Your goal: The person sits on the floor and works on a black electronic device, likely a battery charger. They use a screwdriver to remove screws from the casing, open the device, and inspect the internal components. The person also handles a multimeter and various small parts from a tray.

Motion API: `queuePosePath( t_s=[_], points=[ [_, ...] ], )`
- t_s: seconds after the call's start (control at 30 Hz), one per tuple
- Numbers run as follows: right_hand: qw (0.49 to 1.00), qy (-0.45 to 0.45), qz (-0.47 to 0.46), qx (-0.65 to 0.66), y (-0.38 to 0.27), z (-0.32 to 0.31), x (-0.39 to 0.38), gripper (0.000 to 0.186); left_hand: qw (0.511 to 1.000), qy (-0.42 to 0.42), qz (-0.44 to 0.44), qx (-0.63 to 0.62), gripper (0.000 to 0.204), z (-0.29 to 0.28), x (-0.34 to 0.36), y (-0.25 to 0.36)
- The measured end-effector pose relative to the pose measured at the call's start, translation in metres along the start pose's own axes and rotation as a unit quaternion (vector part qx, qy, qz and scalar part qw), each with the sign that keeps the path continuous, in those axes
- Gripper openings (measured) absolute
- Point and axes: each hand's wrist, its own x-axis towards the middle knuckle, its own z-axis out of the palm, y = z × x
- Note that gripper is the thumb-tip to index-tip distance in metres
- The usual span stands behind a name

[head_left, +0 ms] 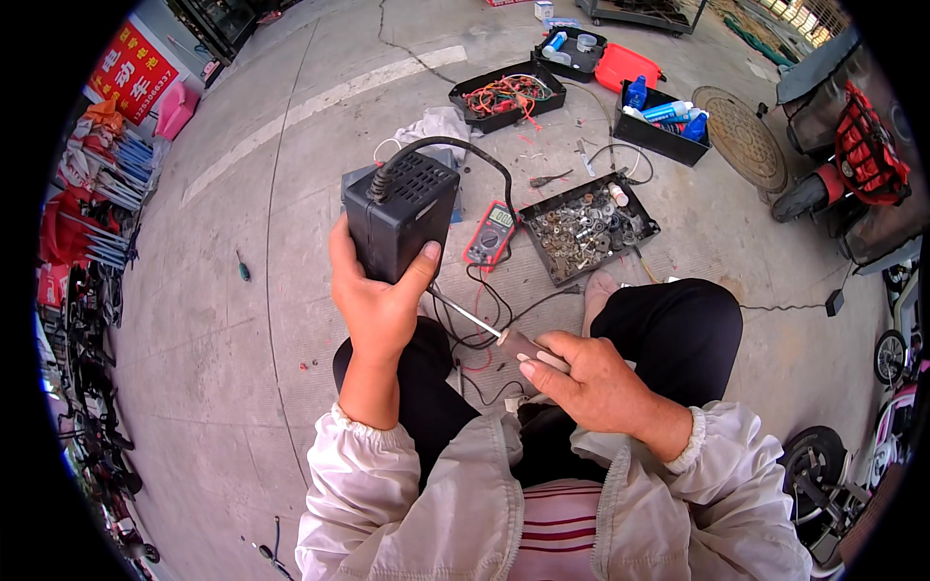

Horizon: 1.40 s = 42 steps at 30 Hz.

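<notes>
My left hand (380,308) is wrapped round a black battery charger (399,232), a box with vent slots and a thick cable rising from its top. It is held up above the ground, tilted. My right hand (605,382) grips the handle of a screwdriver (518,344). The shaft points up and left toward the lower edge of the charger; its tip is hidden or too close to the charger to tell whether they touch. A red multimeter (491,235) lies on the ground just beyond, with black leads (494,310) looping below it.
Beyond the multimeter lies a black tray (639,228) of loose screws and metal parts. Farther off are a tray of wires (504,94), a bin of blue bottles and tubes (668,145), and an open toolbox (567,68). Another screwdriver (243,266) lies at left; a manhole cover (741,140) is at right.
</notes>
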Motion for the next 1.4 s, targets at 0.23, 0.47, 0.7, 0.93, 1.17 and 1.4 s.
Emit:
queuePosePath(
  t_s=[0.23, 0.47, 0.7, 0.93, 1.17, 1.4],
  points=[
    [1.000, 0.002, -0.007, -0.001, 0.003, 0.006, 0.000, 0.035, 1.000, -0.003, 0.000, 0.006, 0.071, -0.003, 0.004, -0.009],
    [0.942, -0.005, 0.030, -0.334, 0.059, -0.014, -0.006, 0.030, 0.980, 0.109, -0.111, -0.121, 0.058, -0.028, 0.037, -0.012],
    [0.843, -0.252, 0.171, -0.442, 0.193, 0.049, 0.047, 0.044, 0.949, 0.032, -0.151, -0.276, 0.054, -0.040, 0.016, -0.011],
    [0.994, 0.085, 0.000, -0.071, 0.126, 0.069, 0.071, 0.078, 0.842, -0.201, -0.158, -0.476, 0.079, -0.095, -0.010, -0.052],
    [0.975, -0.042, -0.125, -0.179, 0.133, 0.067, 0.098, 0.034, 0.820, -0.141, -0.066, -0.551, 0.095, -0.093, -0.008, -0.050],
    [0.958, 0.077, 0.018, -0.277, 0.175, -0.007, 0.088, 0.029, 0.758, 0.081, -0.032, -0.646, 0.058, -0.130, 0.006, -0.056]
  ],
)
